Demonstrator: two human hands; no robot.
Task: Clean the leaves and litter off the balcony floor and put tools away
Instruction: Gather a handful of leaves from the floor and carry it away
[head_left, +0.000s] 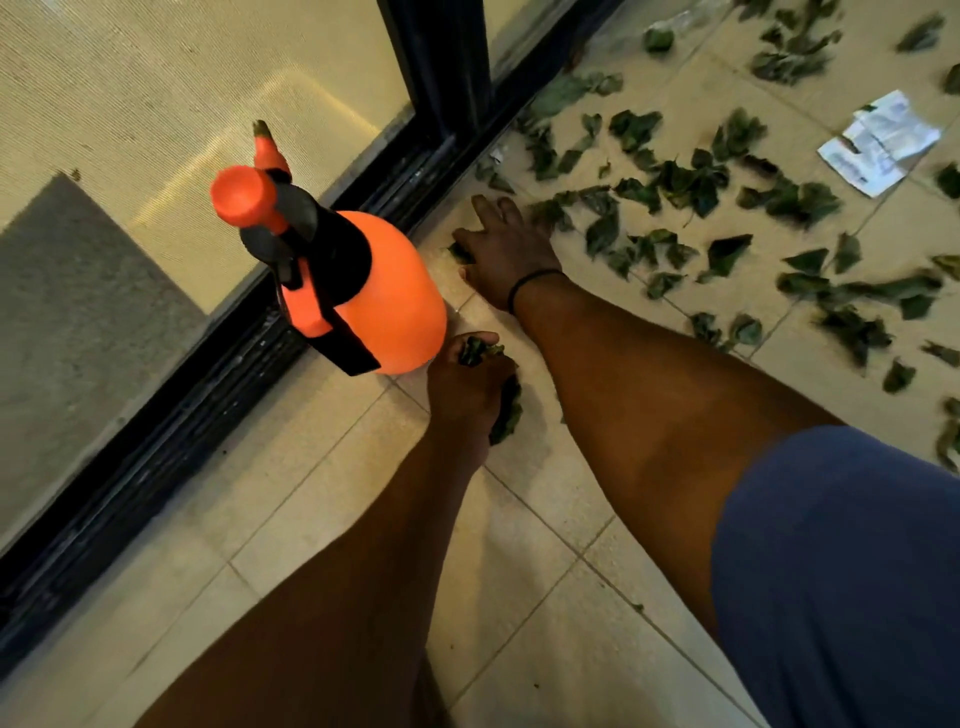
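Looking down from the head view: white paper litter (879, 141) at upper right, printed with small text, too blurred to read. Dark green leaves (691, 182), curled and crumpled, scattered over the beige tile floor (322, 519). Left hand (467, 387) curled tight round a leaf bunch (506, 408), just beside the orange spray bottle (384, 296). Right hand (506, 249) flat, fingers spread, perhaps touching one leaf near the black door track (171, 415).
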